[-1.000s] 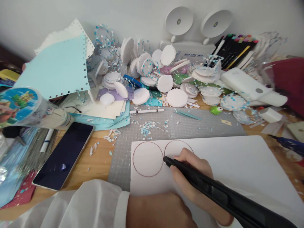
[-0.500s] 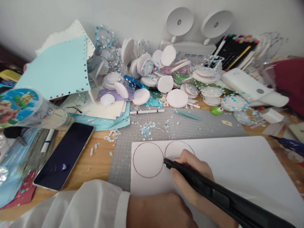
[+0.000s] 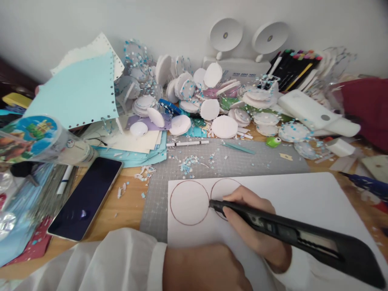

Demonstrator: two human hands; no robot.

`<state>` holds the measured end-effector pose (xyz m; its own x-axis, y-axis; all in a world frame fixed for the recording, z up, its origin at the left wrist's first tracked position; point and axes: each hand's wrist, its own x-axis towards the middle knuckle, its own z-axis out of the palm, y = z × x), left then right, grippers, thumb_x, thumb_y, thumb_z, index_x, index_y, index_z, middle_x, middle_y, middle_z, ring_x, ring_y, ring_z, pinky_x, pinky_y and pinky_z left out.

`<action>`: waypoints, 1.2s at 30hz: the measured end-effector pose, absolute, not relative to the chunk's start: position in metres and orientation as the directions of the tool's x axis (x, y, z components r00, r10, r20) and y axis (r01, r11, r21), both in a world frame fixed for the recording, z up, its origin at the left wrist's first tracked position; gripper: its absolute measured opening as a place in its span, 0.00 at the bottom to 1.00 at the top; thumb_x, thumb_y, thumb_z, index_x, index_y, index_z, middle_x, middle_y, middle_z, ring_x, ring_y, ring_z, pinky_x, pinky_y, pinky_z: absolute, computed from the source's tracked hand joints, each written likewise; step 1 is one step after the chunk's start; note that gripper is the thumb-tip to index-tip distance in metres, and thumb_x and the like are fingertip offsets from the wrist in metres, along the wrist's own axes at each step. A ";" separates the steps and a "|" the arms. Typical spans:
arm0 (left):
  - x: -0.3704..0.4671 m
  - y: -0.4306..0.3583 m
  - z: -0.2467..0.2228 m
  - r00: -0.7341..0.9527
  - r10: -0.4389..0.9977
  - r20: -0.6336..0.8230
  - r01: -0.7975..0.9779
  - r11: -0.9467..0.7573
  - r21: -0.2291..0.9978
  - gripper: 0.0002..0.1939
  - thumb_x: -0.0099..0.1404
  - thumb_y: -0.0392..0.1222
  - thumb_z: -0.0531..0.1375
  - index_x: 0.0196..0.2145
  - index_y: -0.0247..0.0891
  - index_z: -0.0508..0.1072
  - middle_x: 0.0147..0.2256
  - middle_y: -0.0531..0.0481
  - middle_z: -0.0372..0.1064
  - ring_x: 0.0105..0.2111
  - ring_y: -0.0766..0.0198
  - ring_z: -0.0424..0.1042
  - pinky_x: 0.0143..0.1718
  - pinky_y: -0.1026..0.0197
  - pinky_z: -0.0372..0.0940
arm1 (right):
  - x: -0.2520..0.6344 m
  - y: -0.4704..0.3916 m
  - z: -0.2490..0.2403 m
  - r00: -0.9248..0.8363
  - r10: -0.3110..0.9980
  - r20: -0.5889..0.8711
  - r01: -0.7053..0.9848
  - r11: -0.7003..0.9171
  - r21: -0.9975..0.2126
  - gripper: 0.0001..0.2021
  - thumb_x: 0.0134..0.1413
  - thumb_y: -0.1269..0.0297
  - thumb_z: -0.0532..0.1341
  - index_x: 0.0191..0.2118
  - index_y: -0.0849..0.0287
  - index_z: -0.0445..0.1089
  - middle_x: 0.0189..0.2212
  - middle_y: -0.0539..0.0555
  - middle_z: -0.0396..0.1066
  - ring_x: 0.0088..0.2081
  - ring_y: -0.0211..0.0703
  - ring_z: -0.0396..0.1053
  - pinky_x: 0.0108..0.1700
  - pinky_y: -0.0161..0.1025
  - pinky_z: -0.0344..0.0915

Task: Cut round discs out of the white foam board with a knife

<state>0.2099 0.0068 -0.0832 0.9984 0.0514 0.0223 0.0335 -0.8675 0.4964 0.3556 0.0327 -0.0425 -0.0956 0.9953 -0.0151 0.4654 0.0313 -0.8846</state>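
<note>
A black utility knife (image 3: 281, 230) is gripped in my right hand (image 3: 253, 216), its tip pointing left at the paper. That tip rests at the edge of a drawn circle (image 3: 189, 203), close to where a second circle (image 3: 226, 188) begins. Both outlines are brown on a white sheet (image 3: 291, 198), and my right hand covers part of the second one. My left hand (image 3: 203, 266) lies across the lower part of the sheet in a white sleeve; its fingers are out of sight at the bottom edge. No blade can be made out clearly.
A grey cutting mat (image 3: 157, 202) with paper scraps lies under the sheet. A phone (image 3: 86, 198) and a patterned cup (image 3: 45, 137) are at left. White discs (image 3: 224, 126), a two-headed lamp (image 3: 226, 35) and markers (image 3: 298, 70) crowd the back. A blue pen (image 3: 363, 184) is at right.
The utility knife has swung so its body lies flatter to the right, showing more of its side. My right hand has shifted slightly right. My left hand stays nearly in place.
</note>
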 end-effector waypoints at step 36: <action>0.255 -0.037 -0.089 0.809 0.295 0.509 0.371 -0.927 -0.053 0.16 0.69 0.40 0.51 0.49 0.45 0.74 0.50 0.46 0.73 0.49 0.49 0.71 0.50 0.41 0.62 | 0.358 0.065 -0.052 -0.322 0.942 -0.092 0.125 -0.054 -0.991 0.06 0.55 0.59 0.62 0.35 0.55 0.72 0.24 0.47 0.64 0.24 0.36 0.57 0.25 0.34 0.52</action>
<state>0.2555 -0.0369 -0.0895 0.8088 0.2948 0.5089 0.3710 -0.9272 -0.0525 0.3585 0.0646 -0.0521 -0.3220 0.9423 -0.0915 0.1248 -0.0536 -0.9907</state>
